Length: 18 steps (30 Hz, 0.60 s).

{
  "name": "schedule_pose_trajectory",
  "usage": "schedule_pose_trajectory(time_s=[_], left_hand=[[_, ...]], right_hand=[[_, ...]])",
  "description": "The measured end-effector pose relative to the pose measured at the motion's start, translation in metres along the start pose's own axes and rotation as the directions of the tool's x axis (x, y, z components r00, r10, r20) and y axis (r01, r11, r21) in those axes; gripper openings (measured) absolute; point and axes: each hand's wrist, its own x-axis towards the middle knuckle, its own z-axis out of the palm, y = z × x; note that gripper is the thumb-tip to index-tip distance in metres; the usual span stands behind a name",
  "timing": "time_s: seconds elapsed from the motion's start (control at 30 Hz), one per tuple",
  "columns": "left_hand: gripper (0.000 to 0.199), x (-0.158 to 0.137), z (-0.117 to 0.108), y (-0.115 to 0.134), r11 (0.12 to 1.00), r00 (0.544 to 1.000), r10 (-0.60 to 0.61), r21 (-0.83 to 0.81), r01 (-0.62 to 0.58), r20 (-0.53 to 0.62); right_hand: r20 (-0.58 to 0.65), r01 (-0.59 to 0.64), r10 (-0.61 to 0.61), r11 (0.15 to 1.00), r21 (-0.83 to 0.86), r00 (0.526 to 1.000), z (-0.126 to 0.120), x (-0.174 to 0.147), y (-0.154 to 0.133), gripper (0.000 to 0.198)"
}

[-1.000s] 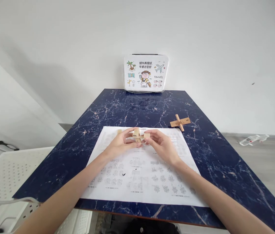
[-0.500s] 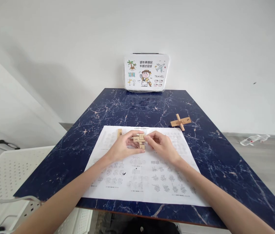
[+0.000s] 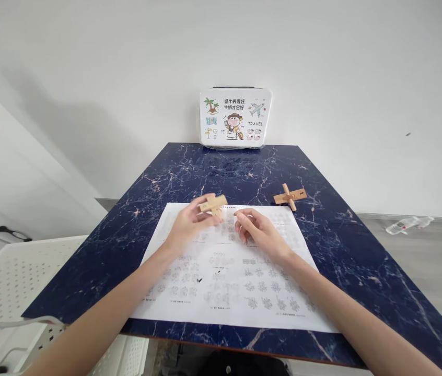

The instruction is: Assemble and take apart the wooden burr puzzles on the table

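Observation:
My left hand [image 3: 189, 219] is closed around a small wooden interlocking puzzle [image 3: 213, 204] of light crossed bars, holding it tilted above the far part of a printed sheet. Dark markings show on the bars. Across a short gap to the right, my right hand [image 3: 254, 230] hovers over the sheet, its fingers loosely curled and apart, with nothing visible in them. The printed instruction sheet [image 3: 221, 300] lies under both hands, covered with rows of small grey diagrams. Beyond its far right corner rests a wooden cross-shaped piece [image 3: 290, 196], a flat bar marked 2 with a round peg across it.
A white cartoon-printed case [image 3: 235, 117] stands at the back of the dark blue marbled table [image 3: 189, 172], close to the wall. A white perforated surface [image 3: 5, 277] with a cable [image 3: 13, 324] is at the left. A clear plastic bottle [image 3: 405, 225] lies on the floor at right.
My left hand has lifted and tilted the wooden puzzle, moving it away and slightly left. My right hand has let go of it. The small wooden bar behind my left hand no longer shows.

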Motion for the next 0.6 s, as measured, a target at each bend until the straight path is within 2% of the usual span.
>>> schedule_pose_trajectory(time_s=[0.07, 0.13, 0.2, 0.27, 0.3, 0.37, 0.47, 0.53, 0.6], left_hand=[[0.065, 0.006, -0.006, 0.000, 0.996, 0.977, 0.047, -0.060, -0.060, -0.209], [0.062, 0.011, -0.014, 0.000, 0.991, 0.921, 0.046, -0.100, -0.091, -0.387], [0.060, 0.014, -0.020, -0.002, 0.990, 0.869, -0.001, -0.121, -0.068, -0.495], [0.060, 0.015, -0.022, -0.005, 0.993, 0.847, -0.042, -0.116, -0.024, -0.531], [0.060, 0.014, -0.022, -0.007, 0.994, 0.850, -0.051, -0.108, -0.007, -0.524], [0.062, 0.012, -0.018, -0.010, 0.995, 0.894, -0.071, -0.096, 0.031, -0.442], [0.062, 0.006, -0.008, -0.009, 0.991, 0.971, -0.126, -0.077, 0.113, -0.202], [0.062, 0.003, -0.002, -0.006, 0.991, 0.989, -0.131, -0.044, 0.128, -0.074], [0.062, 0.000, 0.001, 0.000, 0.994, 0.994, -0.113, 0.000, 0.113, -0.011]], right_hand=[[0.000, -0.014, 0.014, 1.000, -0.017, 1.000, 0.000, 0.001, 0.003, 0.043], [0.011, -0.013, 0.014, 0.999, -0.043, 1.000, -0.001, 0.001, 0.005, 0.041], [0.020, -0.001, 0.002, 0.998, -0.068, 1.000, -0.001, 0.000, 0.006, 0.038], [0.019, 0.006, -0.005, 0.996, -0.091, 1.000, 0.000, 0.000, 0.007, 0.035], [0.021, 0.009, -0.007, 0.995, -0.104, 1.000, 0.000, 0.000, 0.008, 0.034], [0.023, 0.018, -0.015, 0.990, -0.140, 1.000, 0.001, 0.000, 0.010, 0.032], [-0.017, 0.070, -0.078, 0.957, -0.280, 0.997, 0.004, -0.002, 0.013, 0.028], [-0.010, 0.165, -0.185, 0.894, -0.418, 0.983, 0.006, -0.004, 0.015, 0.032], [0.072, 0.295, -0.303, 0.804, -0.517, 0.950, 0.007, -0.006, 0.016, 0.048]])
